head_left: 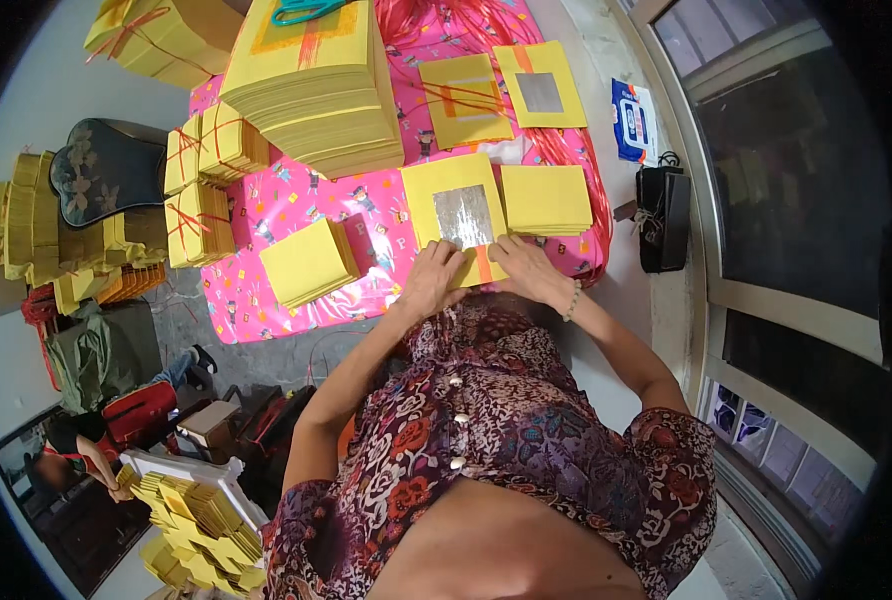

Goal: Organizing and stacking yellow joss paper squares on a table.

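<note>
On the pink patterned cloth covering the bench, the left hand lies flat with its fingers loosely together on the near edge of the yellow paper with the silver square. The right hand presses the same edge beside the orange strip, fingers nearly closed. Uneven pressure could skew or crease the sheet, or nudge the plain yellow stack just beside it.
</note>
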The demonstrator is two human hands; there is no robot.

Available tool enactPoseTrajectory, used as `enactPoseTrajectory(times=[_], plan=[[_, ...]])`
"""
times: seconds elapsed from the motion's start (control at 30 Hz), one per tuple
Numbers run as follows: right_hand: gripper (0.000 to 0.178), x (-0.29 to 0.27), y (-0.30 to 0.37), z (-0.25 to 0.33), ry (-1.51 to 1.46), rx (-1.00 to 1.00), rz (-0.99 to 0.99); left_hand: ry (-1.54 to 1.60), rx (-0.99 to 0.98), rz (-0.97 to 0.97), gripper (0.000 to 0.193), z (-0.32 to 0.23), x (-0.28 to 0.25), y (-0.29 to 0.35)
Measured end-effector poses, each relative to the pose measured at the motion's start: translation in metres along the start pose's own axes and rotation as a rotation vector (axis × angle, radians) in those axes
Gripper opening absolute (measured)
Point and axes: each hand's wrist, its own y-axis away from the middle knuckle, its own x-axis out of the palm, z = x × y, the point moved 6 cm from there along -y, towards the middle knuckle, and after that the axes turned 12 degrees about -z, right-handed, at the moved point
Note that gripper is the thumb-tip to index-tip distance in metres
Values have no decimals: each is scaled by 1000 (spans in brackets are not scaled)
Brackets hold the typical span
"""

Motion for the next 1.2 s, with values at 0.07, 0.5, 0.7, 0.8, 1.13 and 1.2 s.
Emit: enactPoseTrajectory(times=[0.07,0.5,0.7,0.8,1.13,1.2], plan=[[49,2,0,-3,-1,-8,9,53,-6,12,61,2,-1,0],[20,-10,-2,-12,-145,-4,107,465,-387,-35,12,23,3,2],[20,-10,-3,-14,-160,0,116,598,-524,23,9,26,7,3],[19,-11,-4,-13,-156,-10,112,660,-538,-12,12,33,11,6],[14,-10,-9,-14,-132,-45,62,560,-569,5,17,38,11,3],[14,-11,-11,-12,-98,-70,57,566,-571,-13,19,35,7,4]])
